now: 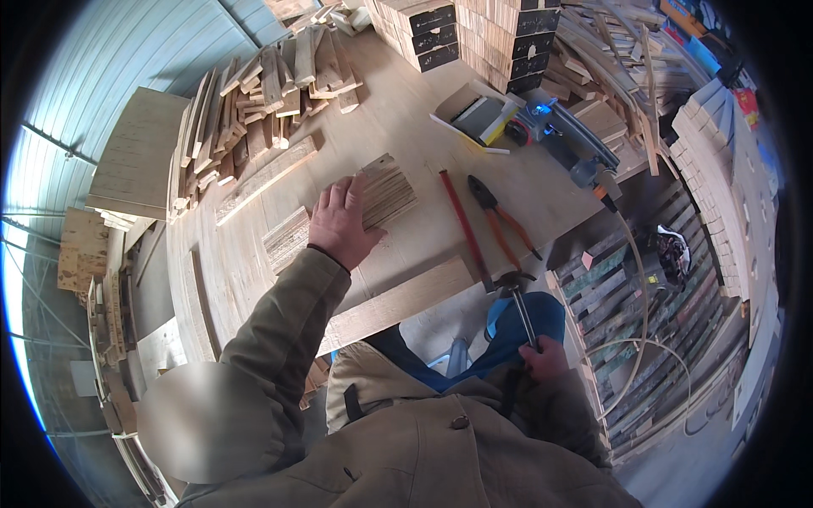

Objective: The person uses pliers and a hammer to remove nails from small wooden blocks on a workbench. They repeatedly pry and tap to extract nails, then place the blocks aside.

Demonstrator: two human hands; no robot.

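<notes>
My left hand (341, 227) lies across a long wooden block (388, 193) with a layered, striped face. Its fingers reach the far edge and its thumb the near edge, hiding the block's middle. The block's other end (288, 240) shows left of the hand; I cannot tell if it is one piece or two. Low on the right, my right hand (546, 357) is closed around the handle of a hammer (523, 315). The hammer's dark head points up at the table's front edge. Pliers (500, 216) with orange handles and a red bar (461, 224) lie right of the block.
Wooden slats (271, 89) are heaped on the table (406, 102) at the far left. An open box (478, 118) and a nail gun (572, 140) with a hose lie at the right. Stacked blocks (483, 38) stand behind. A slatted pallet (627, 296) is on the floor.
</notes>
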